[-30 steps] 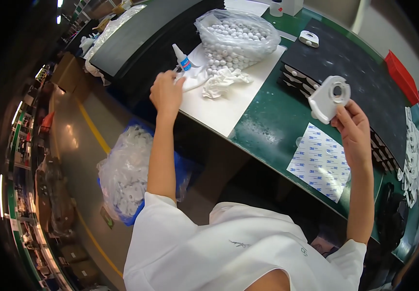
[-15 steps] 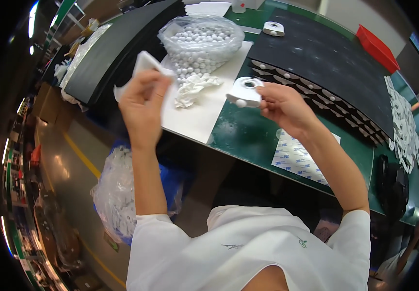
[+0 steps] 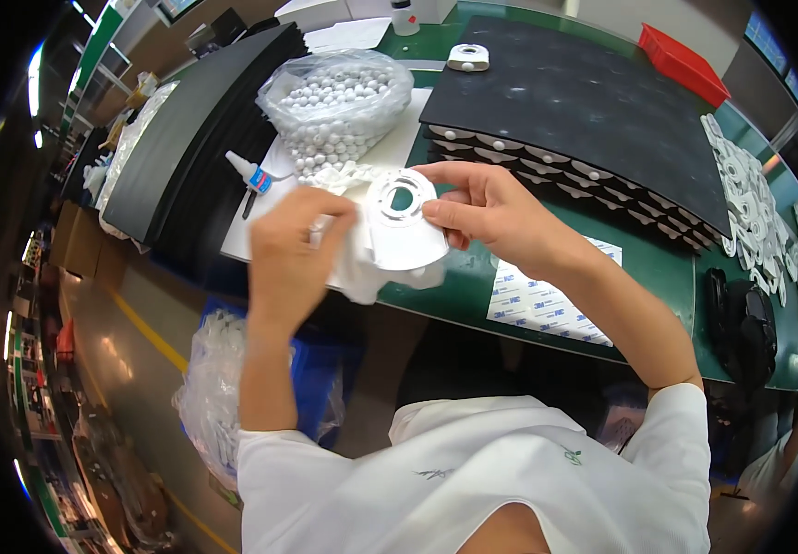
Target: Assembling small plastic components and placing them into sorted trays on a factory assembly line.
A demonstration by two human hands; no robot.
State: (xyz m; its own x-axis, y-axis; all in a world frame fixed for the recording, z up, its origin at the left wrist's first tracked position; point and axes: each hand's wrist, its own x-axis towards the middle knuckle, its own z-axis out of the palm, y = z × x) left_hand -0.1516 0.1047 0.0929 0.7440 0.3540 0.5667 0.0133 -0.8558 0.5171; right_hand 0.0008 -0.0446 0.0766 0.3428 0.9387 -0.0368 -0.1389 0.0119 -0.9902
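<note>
A white plastic part (image 3: 410,247) with a ring-shaped opening is tilted up in front of me. My right hand (image 3: 501,214) pinches its right edge between thumb and fingers. My left hand (image 3: 293,249), slightly blurred, is closed on a white cloth (image 3: 359,279) that hangs beside and below the part, against its left side. Just behind, more crumpled white cloth (image 3: 342,175) lies by a clear bag (image 3: 274,97) of small white balls (image 3: 344,92). A small glue bottle (image 3: 253,174) with a white nozzle lies left of the bag.
Black boards (image 3: 584,102) with white parts between them are stacked at right, a single white part (image 3: 468,57) on top. Beyond are a red tray (image 3: 683,65) and piled white parts (image 3: 741,198). A printed sheet (image 3: 547,300) lies near the table edge. Black boards (image 3: 196,120) stand left.
My hands have come together, the left bringing the cloth up against the part. The part has been turned so its ring face shows. The glue bottle has come into sight.
</note>
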